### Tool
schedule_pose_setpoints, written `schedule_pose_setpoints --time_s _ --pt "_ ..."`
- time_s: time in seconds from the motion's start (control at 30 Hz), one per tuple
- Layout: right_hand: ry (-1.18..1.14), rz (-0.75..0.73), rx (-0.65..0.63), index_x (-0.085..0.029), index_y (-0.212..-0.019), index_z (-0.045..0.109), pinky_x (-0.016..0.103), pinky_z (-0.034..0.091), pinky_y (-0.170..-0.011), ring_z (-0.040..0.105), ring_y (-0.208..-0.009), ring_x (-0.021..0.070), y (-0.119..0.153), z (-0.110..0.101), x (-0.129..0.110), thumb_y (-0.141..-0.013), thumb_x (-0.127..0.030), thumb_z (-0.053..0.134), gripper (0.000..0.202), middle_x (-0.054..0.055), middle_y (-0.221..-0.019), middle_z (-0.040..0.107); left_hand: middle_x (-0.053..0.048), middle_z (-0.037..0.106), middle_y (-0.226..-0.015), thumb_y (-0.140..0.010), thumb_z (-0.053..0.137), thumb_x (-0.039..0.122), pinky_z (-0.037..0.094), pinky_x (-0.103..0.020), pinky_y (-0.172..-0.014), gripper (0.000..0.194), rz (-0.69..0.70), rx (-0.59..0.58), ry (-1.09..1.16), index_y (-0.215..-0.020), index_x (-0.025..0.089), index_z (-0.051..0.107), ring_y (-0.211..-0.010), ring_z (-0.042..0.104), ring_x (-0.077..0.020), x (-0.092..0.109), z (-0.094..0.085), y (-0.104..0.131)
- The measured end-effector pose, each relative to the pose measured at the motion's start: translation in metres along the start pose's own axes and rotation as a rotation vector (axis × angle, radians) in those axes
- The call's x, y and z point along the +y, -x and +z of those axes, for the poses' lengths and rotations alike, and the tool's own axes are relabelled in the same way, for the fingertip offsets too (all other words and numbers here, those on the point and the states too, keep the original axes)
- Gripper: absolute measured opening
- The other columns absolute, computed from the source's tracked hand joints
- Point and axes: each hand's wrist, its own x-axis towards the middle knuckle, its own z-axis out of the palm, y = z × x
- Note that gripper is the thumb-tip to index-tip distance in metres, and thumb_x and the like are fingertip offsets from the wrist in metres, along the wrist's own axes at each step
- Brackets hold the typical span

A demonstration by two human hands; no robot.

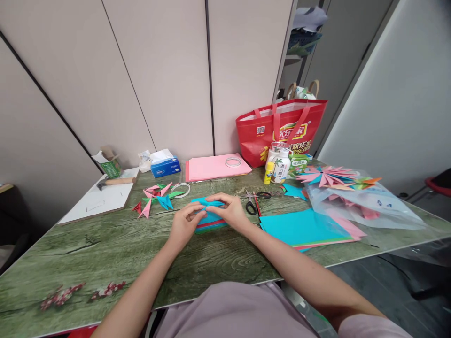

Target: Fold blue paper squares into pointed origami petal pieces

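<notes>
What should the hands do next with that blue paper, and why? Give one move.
Probably press the fold flat. Both hands, left hand and right hand, pinch the blue paper just above the small paper stack, and its folded edge looks raised rather than creased.

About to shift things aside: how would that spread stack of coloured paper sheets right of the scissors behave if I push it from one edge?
The stack of coloured paper sheets is already fanned, so it would probably slide apart rather than move together. The sheets look thin and likely floppy if lifted. The table looks smooth, so they may skid easily.
</notes>
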Motion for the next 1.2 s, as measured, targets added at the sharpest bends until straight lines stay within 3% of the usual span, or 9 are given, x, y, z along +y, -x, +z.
schedule_pose_setpoints --time_s 0.07,0.17,0.3,0.5,0.63,0.87,1.03,1.2 --pt "0.027 -0.033 -0.001 -0.017 -0.081 0.066 0.028 0.047 -0.066 0.059 -0.080 0.0196 0.000 0.001 0.001 -0.064 -0.031 0.066 0.022 0.006 -0.085 0.066 -0.007 0.063 -0.090 -0.062 0.066 0.029 0.054 -0.033 -0.065 0.016 -0.003 -0.010 0.050 -0.069 0.014 0.065 -0.070 0.064 -0.0179 0.002 0.000 0.000" --pt "0.088 -0.078 -0.003 -0.018 -0.079 0.066 0.030 0.047 -0.068 0.060 -0.075 0.0186 0.001 0.002 0.004 -0.066 -0.031 0.065 0.018 0.005 -0.079 0.067 -0.003 0.064 -0.075 -0.060 0.068 0.026 0.054 -0.032 -0.065 0.017 -0.093 0.004 0.145 -0.070 0.014 0.061 -0.063 0.065 -0.0169 0.005 0.000 0.000" --pt "0.141 -0.105 -0.001 -0.018 -0.076 0.067 0.028 0.046 -0.065 0.060 -0.070 0.0177 0.001 0.003 0.008 -0.067 -0.032 0.064 0.017 0.004 -0.075 0.068 0.001 0.064 -0.064 -0.057 0.071 0.025 0.055 -0.034 -0.061 0.033 -0.161 0.044 0.234 -0.083 0.015 0.055 -0.059 0.065 -0.0177 0.007 -0.001 -0.001" --pt "0.160 -0.193 -0.026 -0.018 -0.080 0.066 0.026 0.045 -0.064 0.059 -0.075 0.0167 0.002 0.004 0.005 -0.070 -0.030 0.062 0.016 0.005 -0.079 0.066 -0.001 0.065 -0.056 -0.051 0.073 0.028 0.054 -0.031 -0.055 0.025 -0.185 0.122 0.147 -0.066 0.012 0.060 -0.051 0.064 -0.0185 0.006 -0.001 0.000" --pt "0.183 -0.271 -0.025 -0.017 -0.076 0.066 0.027 0.044 -0.068 0.058 -0.070 0.0149 0.000 0.004 0.007 -0.069 -0.027 0.063 0.012 0.004 -0.075 0.066 -0.001 0.067 -0.059 -0.051 0.073 0.026 0.053 -0.030 -0.057 0.025 -0.158 0.136 0.129 -0.070 0.013 0.063 -0.054 0.064 -0.0187 0.009 0.000 0.000" --pt "0.091 -0.132 0.018 -0.016 -0.075 0.066 0.025 0.045 -0.065 0.058 -0.072 0.0152 -0.001 0.004 0.007 -0.068 -0.026 0.064 0.012 0.003 -0.074 0.067 -0.001 0.067 -0.060 -0.054 0.071 0.025 0.054 -0.030 -0.058 0.023 -0.148 0.148 0.118 -0.072 0.013 0.064 -0.055 0.064 -0.0183 0.012 -0.001 0.000" --pt "-0.053 -0.008 -0.013 -0.016 -0.077 0.067 0.022 0.045 -0.052 0.055 -0.055 0.0111 -0.001 0.005 0.008 -0.066 -0.028 0.064 0.017 0.002 -0.069 0.064 -0.001 0.067 -0.064 -0.056 0.070 0.022 0.054 -0.030 -0.059 0.017 -0.095 0.130 0.165 -0.070 0.014 0.066 -0.057 0.065 -0.0182 0.010 -0.002 0.000" --pt "-0.133 -0.014 -0.041 -0.017 -0.075 0.068 0.023 0.044 -0.050 0.052 -0.050 0.0103 0.000 0.005 0.007 -0.064 -0.029 0.066 0.017 0.000 -0.061 0.062 -0.001 0.067 -0.064 -0.054 0.072 0.023 0.054 -0.030 -0.055 0.016 -0.088 0.143 0.192 -0.065 0.013 0.066 -0.051 0.064 -0.0169 0.011 -0.003 -0.001"
